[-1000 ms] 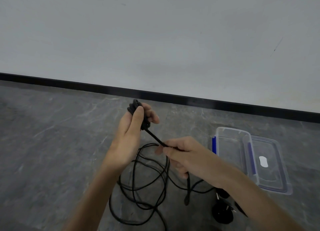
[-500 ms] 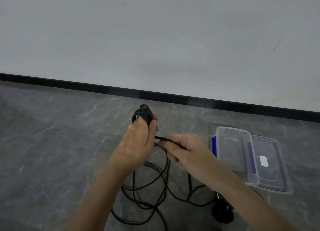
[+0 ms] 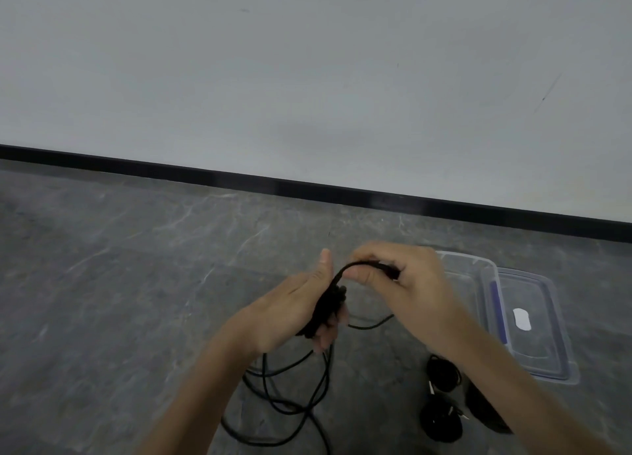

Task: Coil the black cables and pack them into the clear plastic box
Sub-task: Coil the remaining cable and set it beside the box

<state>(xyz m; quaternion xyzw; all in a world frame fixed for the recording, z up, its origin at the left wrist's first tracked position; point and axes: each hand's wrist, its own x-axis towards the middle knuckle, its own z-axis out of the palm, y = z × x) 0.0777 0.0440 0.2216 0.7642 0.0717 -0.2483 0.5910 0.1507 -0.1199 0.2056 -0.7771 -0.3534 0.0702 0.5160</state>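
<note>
Left hand (image 3: 290, 312) and right hand (image 3: 410, 287) on black cable (image 3: 327, 308), clear plastic box (image 3: 485, 283) just beside

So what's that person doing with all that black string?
It's a black cable, not string. The person's left hand holds the wound-up part as a small bundle, and the right hand pinches the next stretch, arched above it. The rest lies loose on the floor. The clear plastic box sits open on the right, nothing visible inside; two coiled cables lie near it.
</note>
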